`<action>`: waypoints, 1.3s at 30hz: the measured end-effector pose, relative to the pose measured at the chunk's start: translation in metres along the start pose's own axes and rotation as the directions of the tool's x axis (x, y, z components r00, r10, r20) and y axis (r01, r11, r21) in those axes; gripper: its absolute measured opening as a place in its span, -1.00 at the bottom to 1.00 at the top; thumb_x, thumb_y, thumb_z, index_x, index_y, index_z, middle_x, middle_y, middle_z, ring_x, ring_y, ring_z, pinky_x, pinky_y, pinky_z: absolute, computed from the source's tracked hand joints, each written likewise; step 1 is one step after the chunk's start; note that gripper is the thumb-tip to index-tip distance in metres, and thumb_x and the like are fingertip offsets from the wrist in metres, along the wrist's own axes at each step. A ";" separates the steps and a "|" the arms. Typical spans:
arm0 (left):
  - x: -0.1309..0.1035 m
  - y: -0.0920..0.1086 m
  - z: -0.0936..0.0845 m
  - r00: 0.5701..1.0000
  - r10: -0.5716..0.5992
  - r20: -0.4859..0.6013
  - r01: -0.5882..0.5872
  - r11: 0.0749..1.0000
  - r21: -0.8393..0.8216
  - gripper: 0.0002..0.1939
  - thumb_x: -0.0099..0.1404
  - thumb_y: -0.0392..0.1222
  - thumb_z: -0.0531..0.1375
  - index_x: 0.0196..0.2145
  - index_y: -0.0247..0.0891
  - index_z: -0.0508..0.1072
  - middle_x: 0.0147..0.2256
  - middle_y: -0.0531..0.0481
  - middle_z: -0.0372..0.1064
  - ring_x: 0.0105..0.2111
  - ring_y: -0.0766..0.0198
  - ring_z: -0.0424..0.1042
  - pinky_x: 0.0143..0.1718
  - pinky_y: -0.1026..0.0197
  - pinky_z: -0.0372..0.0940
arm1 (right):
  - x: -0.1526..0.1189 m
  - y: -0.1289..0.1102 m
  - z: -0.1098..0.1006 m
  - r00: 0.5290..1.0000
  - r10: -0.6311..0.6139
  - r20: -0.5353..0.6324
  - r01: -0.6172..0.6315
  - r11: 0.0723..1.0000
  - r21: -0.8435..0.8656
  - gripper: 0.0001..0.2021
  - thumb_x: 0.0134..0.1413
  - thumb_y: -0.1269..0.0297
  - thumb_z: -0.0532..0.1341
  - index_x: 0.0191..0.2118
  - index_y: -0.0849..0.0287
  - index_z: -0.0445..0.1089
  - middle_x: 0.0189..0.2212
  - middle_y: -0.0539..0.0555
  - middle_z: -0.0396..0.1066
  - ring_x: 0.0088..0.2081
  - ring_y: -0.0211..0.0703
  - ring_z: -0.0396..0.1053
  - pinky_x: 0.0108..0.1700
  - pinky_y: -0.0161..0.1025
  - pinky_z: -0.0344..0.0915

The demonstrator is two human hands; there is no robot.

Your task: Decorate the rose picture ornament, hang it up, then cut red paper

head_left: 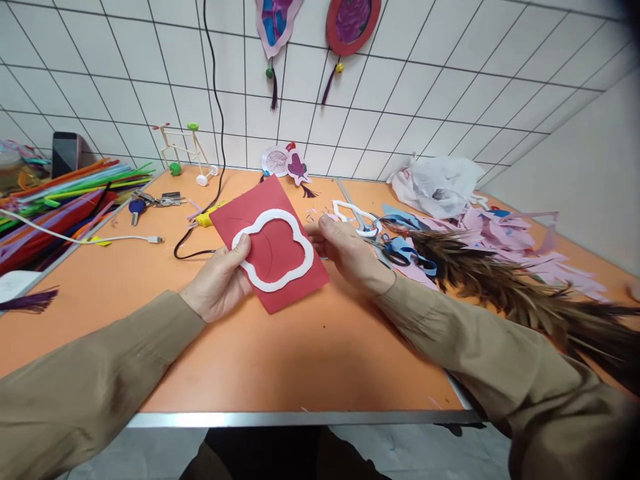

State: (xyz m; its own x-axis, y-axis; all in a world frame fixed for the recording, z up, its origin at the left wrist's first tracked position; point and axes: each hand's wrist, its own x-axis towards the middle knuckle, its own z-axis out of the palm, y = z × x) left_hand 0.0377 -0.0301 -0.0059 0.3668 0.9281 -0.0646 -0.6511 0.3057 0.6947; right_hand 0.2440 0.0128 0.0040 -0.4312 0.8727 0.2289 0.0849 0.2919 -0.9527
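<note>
A red sheet [270, 200] is held up above the orange table, tilted. On it lies a white cloud-shaped outline [274, 287], open in the middle, with a faint curved line on the red inside it. My left hand [223, 283] pinches the sheet's left edge, its thumb on the white outline and its fingers behind. At the sheet's right edge is my right hand [350, 252], with curled fingers; the tips of some are hidden behind the sheet, and whether they grip it is unclear.
Black-handled scissors [397, 252], blue and pink scraps [480, 233], brown feathers [505, 280] and a white plastic bag [437, 185] are on the right. Coloured pipe cleaners [65, 200], keys [136, 208] and a white cable [120, 238] lie left. The orange table [300, 373] has a metal front edge.
</note>
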 end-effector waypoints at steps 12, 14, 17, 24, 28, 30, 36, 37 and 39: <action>0.001 0.000 0.000 1.000 0.015 0.004 -0.015 0.999 0.049 -0.67 0.33 -0.16 0.19 0.01 -0.37 0.46 -0.05 -0.22 0.51 0.06 -0.01 0.41 0.15 0.03 0.28 | -0.005 -0.012 0.006 0.996 0.070 0.063 -0.078 0.990 0.120 -0.77 -0.10 0.17 0.35 -0.49 0.25 0.43 -0.51 0.01 0.41 -0.46 -0.29 0.31 -0.41 -0.33 0.23; 0.001 0.000 0.000 1.000 0.012 0.017 -0.013 0.999 0.048 -0.66 0.33 -0.16 0.18 0.01 -0.36 0.45 -0.05 -0.21 0.51 0.06 -0.01 0.41 0.15 0.03 0.27 | -0.005 -0.010 0.007 0.996 0.079 0.050 -0.084 0.988 0.127 -0.77 -0.10 0.17 0.35 -0.50 0.26 0.43 -0.52 0.01 0.41 -0.46 -0.28 0.31 -0.41 -0.32 0.23; 0.000 0.001 0.003 1.000 0.012 0.018 -0.013 0.999 0.046 -0.63 0.34 -0.14 0.17 0.04 -0.38 0.43 -0.04 -0.22 0.51 0.07 -0.02 0.39 0.16 0.00 0.25 | -0.006 -0.006 0.007 0.997 0.066 0.051 -0.073 0.987 0.147 -0.77 -0.07 0.17 0.34 -0.52 0.26 0.45 -0.53 0.01 0.41 -0.47 -0.28 0.31 -0.42 -0.32 0.23; -0.001 0.006 0.008 0.997 0.060 0.043 -0.060 0.998 -0.011 -0.51 0.39 0.06 0.04 0.13 -0.28 0.36 0.04 -0.18 0.45 0.13 -0.08 0.33 0.15 -0.14 0.23 | -0.007 -0.002 0.010 0.994 0.108 -0.010 -0.103 0.971 0.215 -0.82 -0.10 0.21 0.37 -0.52 0.23 0.50 -0.53 0.01 0.46 -0.47 -0.27 0.35 -0.39 -0.30 0.31; 0.001 0.004 0.004 0.998 0.055 -0.011 -0.054 0.996 0.075 -0.61 0.41 -0.15 0.05 0.09 -0.41 0.39 0.01 -0.26 0.46 0.07 -0.03 0.40 0.15 -0.06 0.25 | -0.007 -0.002 0.012 0.993 0.121 -0.013 -0.115 0.966 0.230 -0.83 -0.11 0.22 0.37 -0.52 0.22 0.51 -0.53 0.02 0.47 -0.47 -0.25 0.37 -0.38 -0.27 0.34; 0.002 0.003 0.002 0.997 0.065 -0.043 -0.059 0.991 0.117 -0.65 0.40 -0.22 0.07 0.05 -0.46 0.41 -0.02 -0.30 0.47 0.04 -0.03 0.43 0.13 -0.05 0.27 | -0.007 -0.001 0.012 0.993 0.114 -0.020 -0.107 0.970 0.218 -0.84 -0.11 0.22 0.36 -0.51 0.22 0.52 -0.52 0.03 0.47 -0.46 -0.23 0.38 -0.37 -0.25 0.35; 0.003 0.001 -0.006 0.998 0.056 0.033 -0.060 0.992 0.109 -0.74 0.29 -0.24 0.23 -0.09 -0.42 0.50 -0.11 -0.24 0.53 0.02 -0.02 0.44 0.14 0.01 0.26 | -0.007 -0.001 0.010 0.997 0.064 -0.038 -0.058 0.990 0.128 -0.80 -0.08 0.18 0.35 -0.53 0.22 0.49 -0.57 -0.02 0.41 -0.48 -0.27 0.33 -0.39 -0.29 0.29; 0.003 0.001 -0.006 0.998 0.041 0.056 -0.046 0.993 0.105 -0.74 0.27 -0.25 0.25 -0.09 -0.40 0.51 -0.10 -0.22 0.53 0.02 -0.02 0.44 0.15 0.01 0.26 | -0.007 -0.002 0.010 0.998 0.051 -0.037 -0.047 0.993 0.111 -0.79 -0.08 0.18 0.34 -0.53 0.23 0.49 -0.57 -0.02 0.41 -0.49 -0.28 0.32 -0.41 -0.30 0.27; 0.003 0.002 -0.007 0.995 0.009 0.096 -0.019 0.994 0.104 -0.73 0.25 -0.27 0.27 -0.09 -0.37 0.51 -0.09 -0.20 0.53 0.03 -0.01 0.43 0.16 -0.02 0.24 | -0.008 -0.007 0.011 0.999 0.023 -0.043 -0.020 0.998 0.063 -0.78 -0.06 0.17 0.33 -0.53 0.24 0.48 -0.57 -0.02 0.39 -0.51 -0.30 0.28 -0.44 -0.31 0.23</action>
State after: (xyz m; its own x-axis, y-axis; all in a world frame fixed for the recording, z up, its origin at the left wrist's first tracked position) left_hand 0.0327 -0.0252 -0.0101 0.4232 0.9060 0.0107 -0.5850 0.2642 0.7668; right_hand 0.2374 -0.0008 0.0061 -0.3904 0.8950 0.2158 0.0367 0.2493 -0.9677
